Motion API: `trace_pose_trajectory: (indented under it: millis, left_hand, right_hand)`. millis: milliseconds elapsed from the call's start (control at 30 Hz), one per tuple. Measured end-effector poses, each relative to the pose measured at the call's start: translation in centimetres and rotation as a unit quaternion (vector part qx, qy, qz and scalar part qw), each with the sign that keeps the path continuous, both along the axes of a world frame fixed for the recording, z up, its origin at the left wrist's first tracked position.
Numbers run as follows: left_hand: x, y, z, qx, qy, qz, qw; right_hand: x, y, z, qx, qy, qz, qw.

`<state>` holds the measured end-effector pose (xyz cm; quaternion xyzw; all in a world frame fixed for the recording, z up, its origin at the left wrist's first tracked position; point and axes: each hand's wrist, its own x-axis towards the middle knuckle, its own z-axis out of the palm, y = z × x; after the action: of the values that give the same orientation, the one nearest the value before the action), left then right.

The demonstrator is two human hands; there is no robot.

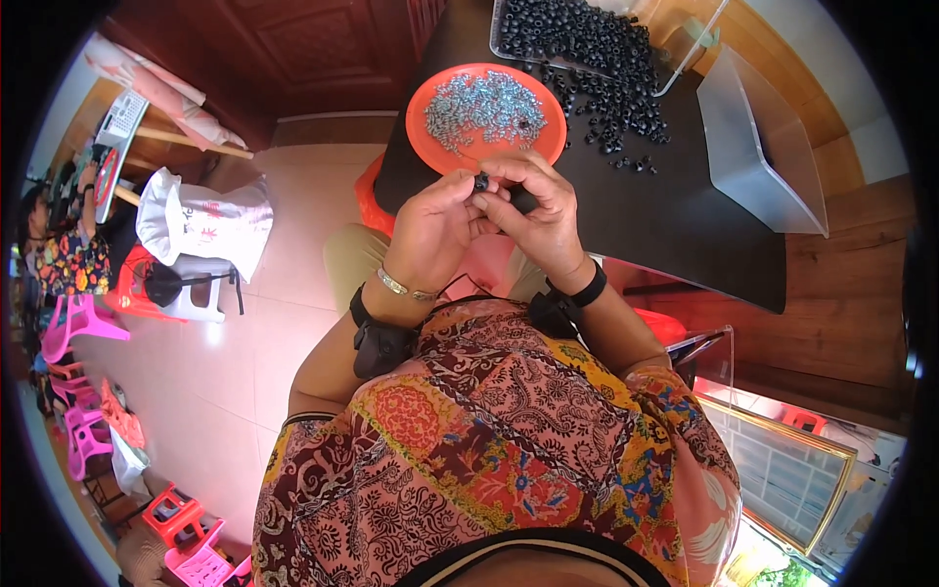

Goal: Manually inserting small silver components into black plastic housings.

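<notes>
My left hand [435, 227] and my right hand [546, 217] meet above the table's near edge, thumbs and fingertips closed on a small black plastic part [481, 182]. Another dark piece [523, 201] shows in the curl of my right hand; its kind is hard to make out. Just beyond my fingers stands an orange-red plate [419, 127], strewn with many small silvery metal pieces [479, 103], possibly screws. To the right of the plate, loose black ring-like plastic parts [616, 108] lie heaped, spilling from a clear tray [499, 49].
A translucent bin [748, 147] stands on the dark table [685, 235] at right. On the left, a white sack [210, 220] rests near a stool. Pink chairs [86, 440] and red stools [174, 514] line the far left. Another person [68, 249] sits at the left rim.
</notes>
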<state>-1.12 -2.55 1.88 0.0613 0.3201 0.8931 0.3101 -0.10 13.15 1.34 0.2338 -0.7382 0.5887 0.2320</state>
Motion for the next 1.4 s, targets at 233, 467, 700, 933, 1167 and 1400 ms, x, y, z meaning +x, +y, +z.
trace_pose_trajectory:
  millis: [233, 467, 700, 933, 1167, 1400]
  left_hand:
    - [0.1, 0.2, -0.2, 0.027, 0.011, -0.008, 1.000]
    - [0.3, 0.9, -0.1, 0.036, 0.004, 0.009, 0.999]
    - [0.5, 0.9, -0.3, -0.003, 0.007, 0.026, 1.000]
    - [-0.1, 0.8, -1.6, 0.023, 0.021, 0.002, 1.000]
    - [0.4, 1.6, -0.5, 0.009, -0.019, 0.032, 0.999]
    - [-0.3, -1.0, -0.1, -0.060, 0.001, 0.037, 0.998]
  right_hand:
    - [0.3, -0.2, 0.7, 0.087, 0.078, -0.092, 0.989]
    - [0.2, -0.1, 0.7, 0.125, 0.119, -0.133, 0.976]
    - [0.1, -0.4, 0.6, 0.191, 0.168, -0.157, 0.954]
    - [0.0, -0.4, 0.3, 0.203, 0.187, -0.153, 0.949]
    - [0.3, 0.2, 1.2, 0.215, 0.143, -0.160, 0.953]
    - [-1.9, 13.3, 10.3, 0.312, 0.280, -0.455, 0.786]
